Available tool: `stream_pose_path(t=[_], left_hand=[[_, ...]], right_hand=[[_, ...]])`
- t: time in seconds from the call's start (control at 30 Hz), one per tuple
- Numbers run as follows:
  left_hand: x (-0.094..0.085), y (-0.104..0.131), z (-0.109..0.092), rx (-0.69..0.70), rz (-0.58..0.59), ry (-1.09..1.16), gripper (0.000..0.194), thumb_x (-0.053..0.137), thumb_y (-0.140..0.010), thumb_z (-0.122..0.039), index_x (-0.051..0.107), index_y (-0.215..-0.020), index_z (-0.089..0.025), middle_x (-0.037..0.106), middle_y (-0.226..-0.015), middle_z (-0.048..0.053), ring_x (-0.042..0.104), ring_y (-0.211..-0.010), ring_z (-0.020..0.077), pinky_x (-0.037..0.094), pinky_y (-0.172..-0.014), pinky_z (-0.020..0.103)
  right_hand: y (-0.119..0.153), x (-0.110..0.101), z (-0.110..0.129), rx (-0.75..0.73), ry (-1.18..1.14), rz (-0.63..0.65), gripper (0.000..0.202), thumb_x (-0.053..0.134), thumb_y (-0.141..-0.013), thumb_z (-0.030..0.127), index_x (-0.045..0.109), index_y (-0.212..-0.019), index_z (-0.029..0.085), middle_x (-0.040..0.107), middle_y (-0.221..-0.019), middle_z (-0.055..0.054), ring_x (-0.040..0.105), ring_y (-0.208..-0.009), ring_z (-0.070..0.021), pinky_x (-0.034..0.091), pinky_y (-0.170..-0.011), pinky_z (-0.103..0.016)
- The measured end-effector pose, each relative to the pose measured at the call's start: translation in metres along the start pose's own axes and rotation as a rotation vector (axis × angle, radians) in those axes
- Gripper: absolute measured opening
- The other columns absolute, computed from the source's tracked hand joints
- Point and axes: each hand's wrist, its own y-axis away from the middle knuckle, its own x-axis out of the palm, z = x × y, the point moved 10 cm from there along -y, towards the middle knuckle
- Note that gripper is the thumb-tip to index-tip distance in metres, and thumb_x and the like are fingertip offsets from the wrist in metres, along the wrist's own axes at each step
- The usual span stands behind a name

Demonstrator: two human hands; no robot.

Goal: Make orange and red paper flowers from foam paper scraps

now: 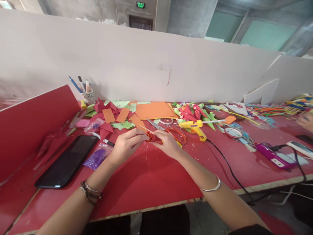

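Above the middle of the red table, my left hand [128,143] and my right hand [168,144] both grip a rolled piece of red paper [151,137]. Its spiral end shows between my fingers, and the rest is partly hidden by them. A thin pale stick [144,128] shows just above the roll; whether a finger holds it I cannot tell. Right behind my right hand lie scissors with orange handles [176,134]. Farther right, a yellow glue gun [195,128] lies on its side with an orange piece under its nozzle.
A black phone [67,161] and purple plastic bag [96,159] lie left. Cut red paper [105,129], orange sheets [155,110] and folded red-green pieces [192,111] line the back. A purple power strip [274,156] stands right, near another person's hand [306,121]. The glue gun's cord [227,168] crosses the front edge.
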Motion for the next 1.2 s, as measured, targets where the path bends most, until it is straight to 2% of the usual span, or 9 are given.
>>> stream_pose_path(t=[0.13, 0.3, 0.43, 0.57, 0.7, 0.8, 0.97, 1.1, 1.2], left_hand=[[0.000, 0.000, -0.001, 0.012, 0.005, 0.003, 0.017, 0.042, -0.084, -0.014, 0.058, -0.088, -0.020, 0.059, -0.085, 0.004, 0.057, -0.079, 0.0114, 0.048, -0.070, 0.023], [-0.003, 0.000, 0.001, -0.033, -0.011, -0.011, 0.018, 0.049, -0.081, -0.016, 0.054, -0.097, -0.021, 0.057, -0.090, 0.004, 0.055, -0.083, 0.0129, 0.047, -0.074, 0.026], [0.000, 0.003, 0.011, -0.146, -0.011, 0.009, 0.042, 0.060, -0.073, -0.028, 0.043, -0.111, -0.019, 0.053, -0.090, 0.004, 0.054, -0.076, 0.0135, 0.048, -0.069, 0.027], [0.016, 0.008, 0.020, -0.211, 0.049, 0.097, 0.060, 0.064, -0.070, -0.036, 0.035, -0.119, -0.020, 0.049, -0.094, 0.005, 0.051, -0.077, 0.0140, 0.048, -0.070, 0.030], [0.030, 0.008, 0.018, -0.196, 0.128, 0.191, 0.057, 0.061, -0.073, -0.034, 0.034, -0.122, -0.022, 0.046, -0.100, 0.007, 0.051, -0.080, 0.0141, 0.049, -0.071, 0.029], [0.028, 0.005, 0.014, -0.159, 0.121, 0.197, 0.053, 0.060, -0.074, -0.032, 0.037, -0.121, -0.022, 0.046, -0.101, 0.007, 0.049, -0.085, 0.0161, 0.047, -0.073, 0.030], [0.030, 0.003, 0.009, -0.128, 0.159, 0.244, 0.040, 0.060, -0.074, -0.030, 0.048, -0.113, -0.026, 0.043, -0.101, 0.006, 0.044, -0.098, 0.0197, 0.041, -0.085, 0.034], [0.036, 0.005, 0.013, -0.194, 0.169, 0.258, 0.048, 0.064, -0.070, -0.033, 0.046, -0.114, -0.027, 0.041, -0.106, 0.006, 0.039, -0.104, 0.0221, 0.035, -0.092, 0.037], [0.042, 0.007, 0.016, -0.227, 0.180, 0.295, 0.052, 0.065, -0.069, -0.033, 0.044, -0.116, -0.026, 0.042, -0.107, 0.006, 0.038, -0.105, 0.0220, 0.033, -0.094, 0.037]], right_hand=[[0.000, 0.003, 0.001, -0.008, -0.005, 0.024, 0.025, 0.053, -0.080, 0.027, 0.054, -0.104, 0.023, 0.059, -0.094, -0.004, 0.056, -0.086, -0.0164, 0.045, -0.075, -0.030], [0.000, -0.004, -0.002, -0.007, -0.028, -0.061, 0.024, 0.055, -0.078, 0.025, 0.053, -0.102, 0.022, 0.058, -0.096, -0.005, 0.055, -0.089, -0.0177, 0.044, -0.077, -0.031], [0.000, -0.010, -0.002, -0.016, -0.054, -0.136, 0.022, 0.057, -0.076, 0.022, 0.051, -0.098, 0.022, 0.057, -0.092, -0.003, 0.054, -0.086, -0.0169, 0.044, -0.076, -0.030], [0.000, -0.011, 0.000, -0.019, -0.072, -0.147, 0.021, 0.058, -0.074, 0.021, 0.050, -0.093, 0.021, 0.056, -0.087, -0.002, 0.054, -0.081, -0.0164, 0.043, -0.072, -0.029], [0.001, -0.005, 0.006, -0.059, -0.129, -0.092, 0.025, 0.060, -0.072, 0.018, 0.050, -0.095, 0.020, 0.056, -0.090, -0.003, 0.054, -0.084, -0.0163, 0.043, -0.075, -0.030], [0.001, 0.000, 0.011, -0.105, -0.168, -0.047, 0.032, 0.062, -0.071, 0.019, 0.051, -0.101, 0.021, 0.056, -0.097, -0.004, 0.054, -0.091, -0.0170, 0.043, -0.080, -0.031], [0.002, 0.007, 0.012, -0.115, -0.171, -0.015, 0.036, 0.063, -0.070, 0.018, 0.054, -0.104, 0.023, 0.058, -0.097, -0.003, 0.055, -0.091, -0.0176, 0.045, -0.079, -0.031], [0.004, 0.013, 0.012, -0.111, -0.174, -0.011, 0.038, 0.063, -0.067, 0.015, 0.054, -0.104, 0.024, 0.058, -0.104, -0.004, 0.054, -0.097, -0.0193, 0.044, -0.083, -0.033], [0.004, 0.018, 0.010, -0.077, -0.155, -0.006, 0.037, 0.062, -0.066, 0.014, 0.055, -0.101, 0.022, 0.060, -0.101, -0.004, 0.056, -0.093, -0.0197, 0.045, -0.080, -0.034]])
